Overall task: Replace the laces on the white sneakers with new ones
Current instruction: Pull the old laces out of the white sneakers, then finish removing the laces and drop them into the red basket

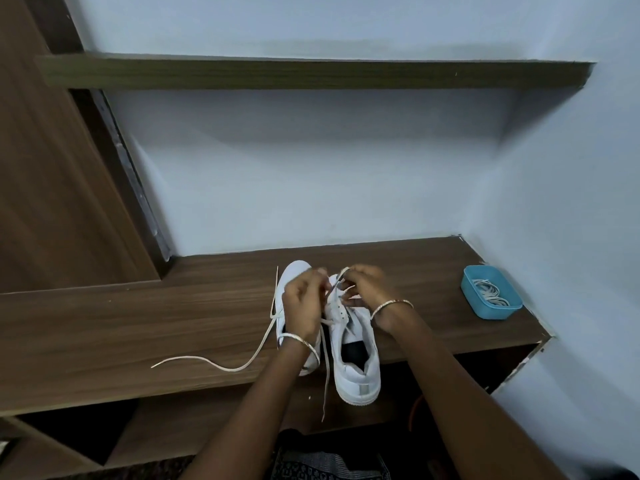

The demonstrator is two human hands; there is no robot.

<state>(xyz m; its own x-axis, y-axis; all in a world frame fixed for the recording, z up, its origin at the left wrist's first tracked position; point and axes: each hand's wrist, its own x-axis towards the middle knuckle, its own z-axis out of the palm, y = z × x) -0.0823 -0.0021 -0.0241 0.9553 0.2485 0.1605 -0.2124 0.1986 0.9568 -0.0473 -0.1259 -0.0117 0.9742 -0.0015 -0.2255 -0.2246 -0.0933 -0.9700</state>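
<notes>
White lace, pinched by my left hand and right hand, sits in only the toe-end holes of the sneaker under them, so lacing seems barely begun; more laces wait in the tray rightward.

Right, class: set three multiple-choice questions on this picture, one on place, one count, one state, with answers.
1. Where does the blue tray sit? A. right of the sneakers B. left of the sneakers C. on the floor
2. How many sneakers stand on the table? A. one B. two C. four
3. What are the left hand and right hand doing? A. lying flat B. lifting the tray C. pinching a lace
Answers: 1 A, it stands at the table's right end; 2 B, a pair side by side; 3 C, both grip lace above one sneaker.
</notes>
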